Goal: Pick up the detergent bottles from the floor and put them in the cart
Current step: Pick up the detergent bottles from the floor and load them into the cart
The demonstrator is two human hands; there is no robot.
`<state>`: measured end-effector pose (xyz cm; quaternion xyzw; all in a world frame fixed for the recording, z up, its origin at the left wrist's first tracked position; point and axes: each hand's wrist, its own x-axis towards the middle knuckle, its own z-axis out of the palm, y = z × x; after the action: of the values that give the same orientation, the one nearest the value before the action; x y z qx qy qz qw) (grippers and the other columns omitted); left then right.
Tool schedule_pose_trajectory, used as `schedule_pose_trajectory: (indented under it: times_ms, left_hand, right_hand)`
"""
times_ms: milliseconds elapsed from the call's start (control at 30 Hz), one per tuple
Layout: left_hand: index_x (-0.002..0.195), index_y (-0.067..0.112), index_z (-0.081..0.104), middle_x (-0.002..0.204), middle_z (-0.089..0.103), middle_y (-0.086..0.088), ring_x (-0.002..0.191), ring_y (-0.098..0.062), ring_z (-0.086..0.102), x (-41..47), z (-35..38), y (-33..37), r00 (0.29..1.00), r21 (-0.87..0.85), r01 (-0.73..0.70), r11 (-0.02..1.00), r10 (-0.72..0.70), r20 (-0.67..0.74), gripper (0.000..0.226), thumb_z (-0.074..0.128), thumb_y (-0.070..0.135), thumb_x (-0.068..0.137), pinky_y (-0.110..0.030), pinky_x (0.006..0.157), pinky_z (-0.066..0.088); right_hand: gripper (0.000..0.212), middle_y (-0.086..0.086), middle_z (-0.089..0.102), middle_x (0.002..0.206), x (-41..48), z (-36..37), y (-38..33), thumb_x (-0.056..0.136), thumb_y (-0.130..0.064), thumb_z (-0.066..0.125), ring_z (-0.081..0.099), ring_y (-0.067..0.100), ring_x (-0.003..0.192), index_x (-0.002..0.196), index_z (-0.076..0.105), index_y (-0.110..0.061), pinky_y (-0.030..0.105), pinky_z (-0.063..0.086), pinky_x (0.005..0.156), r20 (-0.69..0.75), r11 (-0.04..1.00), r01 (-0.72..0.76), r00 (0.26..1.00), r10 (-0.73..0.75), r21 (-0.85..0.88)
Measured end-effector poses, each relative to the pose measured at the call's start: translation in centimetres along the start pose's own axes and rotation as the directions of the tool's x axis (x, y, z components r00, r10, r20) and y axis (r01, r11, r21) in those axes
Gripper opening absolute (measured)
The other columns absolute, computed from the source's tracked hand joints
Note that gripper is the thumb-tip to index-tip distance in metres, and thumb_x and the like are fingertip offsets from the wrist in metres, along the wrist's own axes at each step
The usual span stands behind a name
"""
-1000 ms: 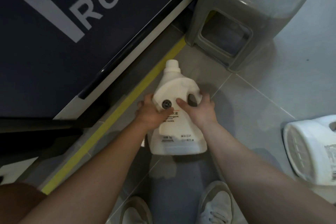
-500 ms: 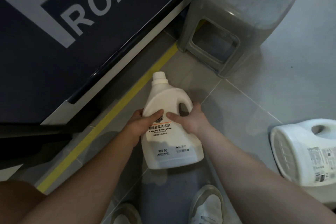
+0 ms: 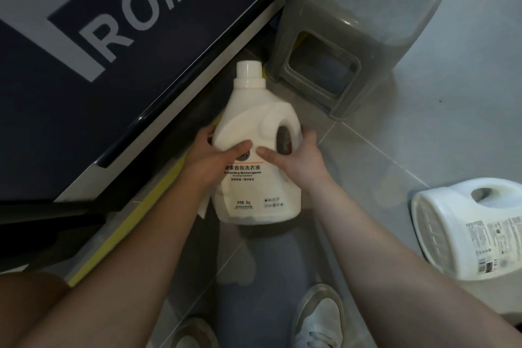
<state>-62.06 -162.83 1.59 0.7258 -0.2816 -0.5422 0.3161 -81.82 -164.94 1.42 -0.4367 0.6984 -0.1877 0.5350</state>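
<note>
Step in hand, as I read it: the lift of the first bottle. No cart in view, so the carry has not started.

Far left, a dark panel [image 3: 84,87] with large pale lettering runs diagonally; a yellow floor stripe [image 3: 158,200] follows its lower edge.

My left hand [image 3: 207,162] is clasped on the left flank of the detergent bottle [image 3: 255,155], thumb across the front above the label. The bottle sits upright between both hands, white cap [image 3: 248,70] away from me, label facing up at the camera. Its base looks clear of the tiles, though I cannot be sure it has fully left the floor.

My right hand [image 3: 295,157] grips the right flank beside the handle opening, thumb on the front, fingers wrapped behind.

Further right, a grey plastic stool [image 3: 358,25] stands just beyond the bottle. At the right edge a second bottle [image 3: 469,229] lies on its side on the floor, well apart, untouched.

Next move calls for raising the load steadily, turning to find the cart, and keeping both hands firm; the label reads 3kg, so I judge it heavy.

Floor [image 3: 440,127]: grey glossy tiles, likely slick. Dim lighting.
</note>
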Motion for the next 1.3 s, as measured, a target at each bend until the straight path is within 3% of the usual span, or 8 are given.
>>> schedule_pose_trajectory:
  times_ms: [167, 300, 533, 700, 867, 1133, 1200, 1300]
  left_hand:
    - [0.147, 0.028, 0.042, 0.136, 0.059, 0.006, 0.115, -0.006, 0.064, 0.3, -1.2, 2.1, 0.979, 0.044, -0.206, 0.978, 0.205, 0.020, 0.099, 0.100, 0.030, 0.067, -0.032, 0.093, 0.058]
    - [0.136, 0.043, 0.041, 0.145, 0.053, 0.007, 0.125, -0.007, 0.060, -0.1, -2.3, 2.8, 0.955, 0.079, -0.284, 0.956, 0.274, 0.117, 0.109, 0.098, 0.051, 0.044, -0.034, 0.098, 0.057]
    - [0.144, 0.054, 0.036, 0.150, 0.041, 0.013, 0.138, -0.013, 0.049, -1.6, -4.2, 3.1, 0.904, 0.346, -0.343, 0.873, 0.208, 0.373, 0.117, 0.106, 0.038, 0.052, -0.051, 0.115, 0.049]
    - [0.150, 0.041, 0.037, 0.150, 0.051, 0.012, 0.138, -0.004, 0.052, -3.5, -3.1, 1.5, 0.885, 0.311, -0.403, 0.861, 0.280, 0.372, 0.120, 0.107, 0.027, 0.054, -0.039, 0.117, 0.047]
    - [0.124, 0.051, 0.046, 0.129, 0.056, 0.028, 0.117, 0.013, 0.056, -4.4, -2.4, 2.0, 0.904, 0.363, -0.414, 0.834, 0.331, 0.271, 0.103, 0.108, 0.015, 0.049, -0.005, 0.090, 0.044]
    - [0.139, 0.045, 0.050, 0.134, 0.064, 0.017, 0.122, -0.007, 0.063, -8.9, -3.3, 6.3, 0.926, 0.380, -0.372, 0.847, 0.312, 0.212, 0.112, 0.107, 0.030, 0.044, -0.042, 0.102, 0.055]
    - [0.136, 0.045, 0.050, 0.134, 0.063, 0.018, 0.121, -0.005, 0.062, -12.0, -3.8, 9.6, 0.920, 0.395, -0.390, 0.832, 0.337, 0.197, 0.108, 0.107, 0.029, 0.046, -0.040, 0.101, 0.055]
    - [0.135, 0.047, 0.049, 0.133, 0.061, 0.022, 0.120, 0.002, 0.059, -17.5, -4.7, 15.3, 0.914, 0.394, -0.404, 0.825, 0.356, 0.192, 0.106, 0.107, 0.028, 0.047, -0.033, 0.099, 0.052]
  right_hand:
    - [0.126, -0.003, 0.052, 0.149, 0.4, -1.2, -2.3, 0.045, -0.061, 0.098, 0.056, 0.020, 0.134, 0.148, 0.030, -0.029, 0.042, 0.050, 0.108, -0.021, 0.987, 0.161, 0.987, -0.161, -0.001]
    - [0.115, -0.001, 0.053, 0.146, -0.3, -2.1, -2.9, 0.055, -0.044, 0.104, 0.054, 0.018, 0.133, 0.145, 0.034, -0.026, 0.036, 0.049, 0.105, 0.005, 0.973, 0.226, 0.974, -0.226, -0.040]
    - [0.103, -0.010, 0.056, 0.135, -3.7, -3.2, -3.1, 0.049, -0.038, 0.106, 0.055, 0.014, 0.126, 0.127, 0.039, -0.042, 0.037, 0.049, 0.104, 0.109, 0.954, 0.263, 0.962, -0.249, -0.142]
    - [0.101, -0.013, 0.059, 0.126, -4.9, -3.3, -2.2, 0.040, -0.043, 0.106, 0.059, 0.014, 0.120, 0.120, 0.043, -0.043, 0.037, 0.053, 0.098, 0.125, 0.952, 0.249, 0.965, -0.229, -0.178]
    - [0.102, -0.007, 0.062, 0.125, -5.0, -3.3, -2.5, 0.035, -0.039, 0.105, 0.062, 0.016, 0.115, 0.120, 0.049, -0.034, 0.031, 0.050, 0.088, 0.102, 0.949, 0.246, 0.968, -0.229, -0.196]
    - [0.091, -0.015, 0.061, 0.116, -8.7, -6.8, -7.6, 0.045, -0.028, 0.105, 0.059, 0.006, 0.104, 0.118, 0.052, -0.033, 0.025, 0.048, 0.078, 0.160, 0.929, 0.306, 0.948, -0.276, -0.208]
    - [0.089, -0.021, 0.059, 0.114, -11.4, -8.7, -10.0, 0.047, -0.027, 0.106, 0.056, -0.006, 0.101, 0.117, 0.052, -0.036, 0.011, 0.042, 0.069, 0.164, 0.938, 0.308, 0.945, -0.282, -0.162]
    - [0.089, -0.020, 0.058, 0.119, -16.0, -11.9, -14.6, 0.044, -0.033, 0.107, 0.055, -0.009, 0.105, 0.115, 0.054, -0.039, 0.012, 0.042, 0.073, 0.157, 0.935, 0.327, 0.939, -0.306, -0.140]
